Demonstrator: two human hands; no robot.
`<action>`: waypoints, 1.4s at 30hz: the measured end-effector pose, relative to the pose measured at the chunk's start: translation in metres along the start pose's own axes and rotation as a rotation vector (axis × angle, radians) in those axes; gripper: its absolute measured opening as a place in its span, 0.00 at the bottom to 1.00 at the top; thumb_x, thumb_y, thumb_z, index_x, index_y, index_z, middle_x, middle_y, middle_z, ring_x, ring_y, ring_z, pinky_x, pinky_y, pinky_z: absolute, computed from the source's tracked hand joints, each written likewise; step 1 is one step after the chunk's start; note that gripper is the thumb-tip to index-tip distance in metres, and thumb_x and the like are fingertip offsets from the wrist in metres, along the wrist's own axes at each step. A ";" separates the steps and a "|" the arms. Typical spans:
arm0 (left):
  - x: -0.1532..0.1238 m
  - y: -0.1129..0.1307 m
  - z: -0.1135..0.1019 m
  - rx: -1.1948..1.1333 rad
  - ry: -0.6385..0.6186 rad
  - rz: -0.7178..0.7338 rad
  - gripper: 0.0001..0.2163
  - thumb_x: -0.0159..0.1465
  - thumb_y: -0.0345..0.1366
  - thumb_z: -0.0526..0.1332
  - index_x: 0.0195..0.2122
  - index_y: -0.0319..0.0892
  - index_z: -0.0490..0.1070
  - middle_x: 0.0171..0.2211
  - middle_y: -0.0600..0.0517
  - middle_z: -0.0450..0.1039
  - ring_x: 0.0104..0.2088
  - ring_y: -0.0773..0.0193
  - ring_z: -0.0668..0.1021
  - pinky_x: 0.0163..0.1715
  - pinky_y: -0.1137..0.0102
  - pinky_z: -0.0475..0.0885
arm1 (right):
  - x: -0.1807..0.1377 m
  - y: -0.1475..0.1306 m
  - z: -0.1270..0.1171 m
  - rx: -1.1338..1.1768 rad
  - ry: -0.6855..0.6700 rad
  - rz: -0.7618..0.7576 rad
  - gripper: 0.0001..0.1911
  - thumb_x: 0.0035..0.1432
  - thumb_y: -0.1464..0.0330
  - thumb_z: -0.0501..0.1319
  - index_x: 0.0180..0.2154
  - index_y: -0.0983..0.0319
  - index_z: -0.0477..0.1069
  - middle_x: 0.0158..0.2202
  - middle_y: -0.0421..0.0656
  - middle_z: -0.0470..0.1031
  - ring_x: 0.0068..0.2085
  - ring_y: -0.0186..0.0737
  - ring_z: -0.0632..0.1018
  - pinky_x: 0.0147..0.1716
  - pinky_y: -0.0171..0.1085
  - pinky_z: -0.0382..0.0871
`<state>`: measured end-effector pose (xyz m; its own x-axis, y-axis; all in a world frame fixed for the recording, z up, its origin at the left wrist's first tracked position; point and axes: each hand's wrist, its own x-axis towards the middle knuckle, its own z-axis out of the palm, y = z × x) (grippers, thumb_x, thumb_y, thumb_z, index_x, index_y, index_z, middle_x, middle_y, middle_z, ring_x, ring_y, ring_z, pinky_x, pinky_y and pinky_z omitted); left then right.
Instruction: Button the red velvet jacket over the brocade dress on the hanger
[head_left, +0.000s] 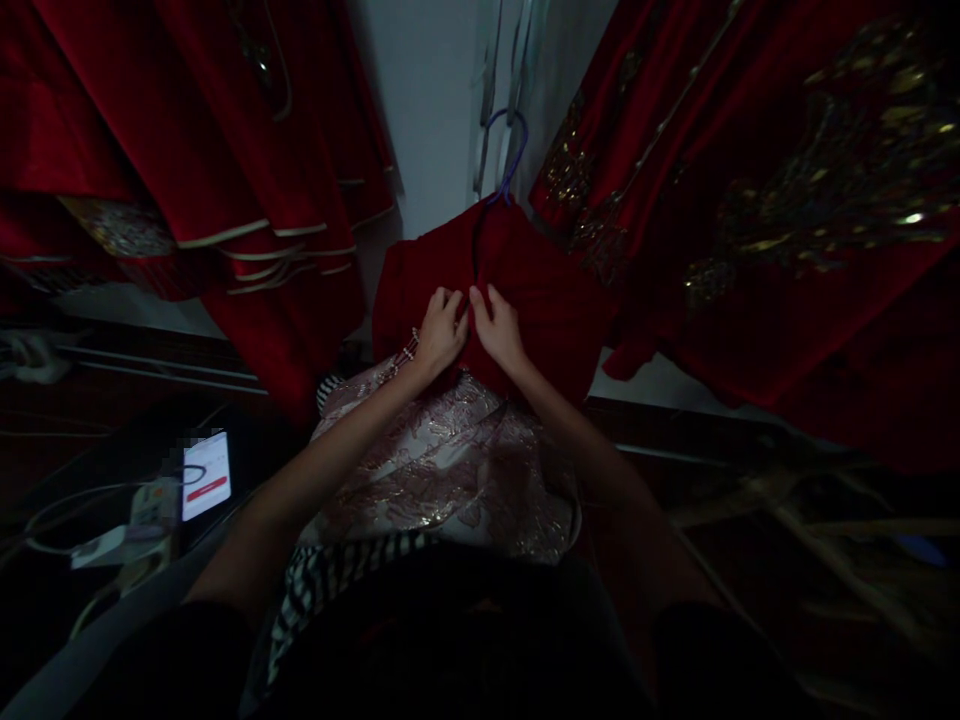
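A red garment (555, 300) hangs in front of me on a purple hanger (519, 150), hooked to a metal door handle. My left hand (442, 330) and my right hand (495, 325) meet at its front opening, just below the neck. Both have their fingers closed on the garment's edges, the two hands almost touching. Small details at the fingertips are too dark to make out. Below the hands, pink brocade fabric (450, 460) with a shiny pattern lies across my lap, touching the garment's lower part.
Red garments with pale trim (277, 228) hang at the left; a red garment with gold sequins (847, 170) hangs at the right. A lit phone (205, 476) lies at the lower left beside a power strip (154, 505) and cables. Wooden bars (840, 550) are at the lower right.
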<state>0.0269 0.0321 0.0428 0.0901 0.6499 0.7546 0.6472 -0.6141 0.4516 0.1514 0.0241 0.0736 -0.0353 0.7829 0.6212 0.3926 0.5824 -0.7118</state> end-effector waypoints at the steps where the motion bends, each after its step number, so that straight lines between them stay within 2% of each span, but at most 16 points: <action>1: -0.002 0.001 -0.001 -0.036 0.000 -0.024 0.05 0.66 0.36 0.55 0.40 0.44 0.67 0.41 0.45 0.69 0.45 0.56 0.73 0.46 0.59 0.70 | -0.004 -0.002 0.002 0.024 0.002 0.007 0.23 0.60 0.45 0.51 0.32 0.56 0.65 0.28 0.41 0.70 0.32 0.38 0.73 0.39 0.39 0.71; 4: -0.004 0.003 -0.008 -0.172 0.001 -0.087 0.06 0.62 0.33 0.59 0.41 0.43 0.65 0.39 0.48 0.69 0.40 0.60 0.75 0.44 0.63 0.71 | -0.010 0.000 0.000 0.144 -0.015 0.042 0.23 0.56 0.43 0.56 0.34 0.56 0.64 0.30 0.40 0.71 0.33 0.37 0.74 0.39 0.37 0.72; 8: -0.009 0.005 -0.010 -0.470 -0.010 -0.145 0.16 0.56 0.27 0.60 0.44 0.44 0.61 0.40 0.49 0.72 0.41 0.65 0.77 0.45 0.67 0.73 | -0.012 0.015 -0.007 0.323 -0.036 0.108 0.24 0.56 0.43 0.52 0.36 0.57 0.63 0.34 0.39 0.72 0.38 0.35 0.75 0.41 0.34 0.71; 11: -0.013 0.007 -0.006 -0.606 0.058 -0.198 0.15 0.56 0.27 0.59 0.44 0.44 0.61 0.40 0.49 0.73 0.42 0.66 0.78 0.46 0.68 0.74 | -0.016 0.021 -0.010 0.394 -0.066 0.119 0.24 0.54 0.44 0.57 0.38 0.56 0.65 0.37 0.40 0.73 0.41 0.36 0.76 0.45 0.36 0.72; 14: -0.015 0.012 -0.005 -0.633 0.121 -0.232 0.12 0.58 0.29 0.61 0.41 0.45 0.61 0.39 0.50 0.75 0.42 0.66 0.79 0.46 0.68 0.74 | -0.019 0.019 -0.012 0.390 -0.066 0.090 0.24 0.49 0.46 0.63 0.39 0.56 0.65 0.41 0.42 0.74 0.45 0.39 0.76 0.49 0.38 0.71; 21: -0.016 0.014 -0.006 -0.601 0.148 -0.255 0.07 0.59 0.32 0.62 0.37 0.44 0.64 0.38 0.51 0.75 0.41 0.67 0.80 0.45 0.69 0.75 | -0.022 0.017 -0.014 0.343 -0.016 0.035 0.19 0.53 0.50 0.62 0.38 0.56 0.63 0.39 0.42 0.75 0.43 0.37 0.77 0.46 0.37 0.73; 27: -0.010 0.014 -0.014 -0.489 0.058 -0.191 0.04 0.61 0.33 0.60 0.38 0.43 0.70 0.38 0.50 0.78 0.40 0.65 0.80 0.44 0.68 0.75 | -0.022 0.014 -0.020 0.302 -0.033 0.026 0.15 0.55 0.54 0.63 0.37 0.57 0.65 0.38 0.41 0.76 0.41 0.36 0.78 0.42 0.36 0.74; 32: -0.003 0.025 -0.030 -0.204 -0.056 -0.065 0.08 0.61 0.33 0.59 0.40 0.43 0.74 0.38 0.51 0.79 0.35 0.64 0.80 0.40 0.69 0.73 | -0.023 0.004 -0.024 0.215 0.012 0.001 0.11 0.58 0.57 0.61 0.36 0.57 0.66 0.37 0.41 0.77 0.38 0.36 0.79 0.39 0.36 0.76; 37: 0.006 0.032 -0.039 -0.081 -0.181 0.044 0.09 0.60 0.35 0.59 0.40 0.42 0.75 0.38 0.50 0.80 0.37 0.61 0.80 0.41 0.69 0.72 | -0.026 -0.003 -0.027 0.065 0.040 -0.010 0.09 0.60 0.59 0.59 0.37 0.57 0.69 0.39 0.42 0.79 0.40 0.39 0.81 0.43 0.42 0.77; 42: 0.015 0.029 -0.040 -0.013 -0.225 0.059 0.10 0.62 0.38 0.57 0.37 0.42 0.76 0.34 0.50 0.80 0.33 0.61 0.80 0.37 0.70 0.71 | -0.026 -0.001 -0.029 0.026 0.048 -0.028 0.09 0.60 0.59 0.59 0.39 0.56 0.73 0.40 0.41 0.80 0.41 0.41 0.82 0.44 0.44 0.78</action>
<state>0.0172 0.0059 0.0862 0.2951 0.6950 0.6557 0.6262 -0.6590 0.4167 0.1784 -0.0035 0.0677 -0.0013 0.7548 0.6560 0.3681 0.6103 -0.7015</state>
